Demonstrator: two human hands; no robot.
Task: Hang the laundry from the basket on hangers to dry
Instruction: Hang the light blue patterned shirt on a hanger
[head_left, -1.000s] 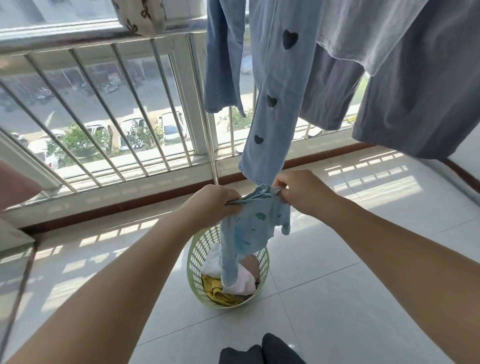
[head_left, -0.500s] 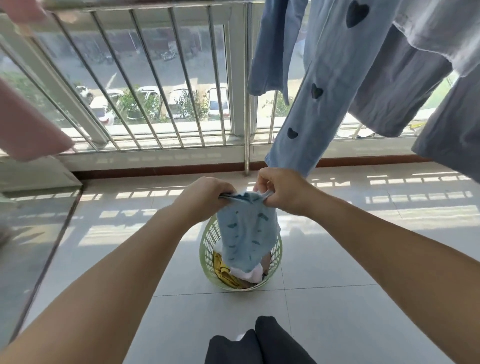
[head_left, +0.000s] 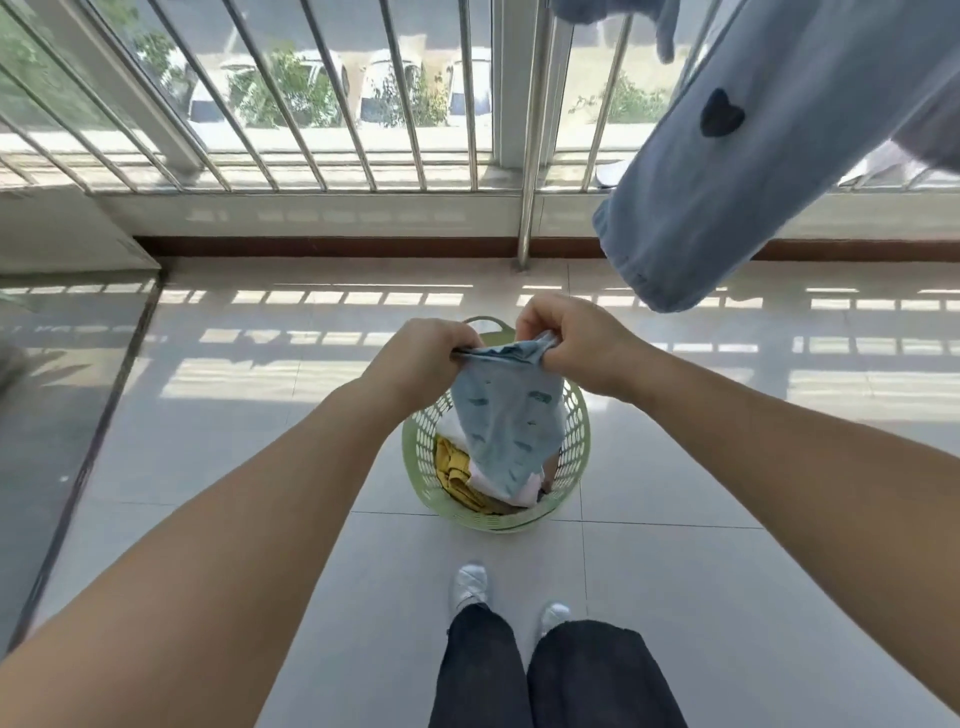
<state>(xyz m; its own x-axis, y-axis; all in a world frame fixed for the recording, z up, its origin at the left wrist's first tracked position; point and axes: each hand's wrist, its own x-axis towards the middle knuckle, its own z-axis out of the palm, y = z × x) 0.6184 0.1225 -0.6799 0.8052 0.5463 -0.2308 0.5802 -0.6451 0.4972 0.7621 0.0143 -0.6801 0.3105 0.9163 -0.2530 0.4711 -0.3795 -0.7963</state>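
Both your left hand (head_left: 423, 358) and right hand (head_left: 566, 343) pinch the small pale-blue printed cotton garment (head_left: 506, 415) by its top edge; below your grip it hangs limp and light.

Left hand (head_left: 421, 358): your fist closed, knuckles up, pinching cloth edge.
Right hand (head_left: 571, 343): yours likewise clenched, just beside the left.
Arms: both your forearms bare, extended forward, converging.

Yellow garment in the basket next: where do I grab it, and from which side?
Take the yellow garment by its exposed bunched folds, reaching straight down from above on the basket's left side. The blue garment hangs over the rest, and the walls block any side approach.
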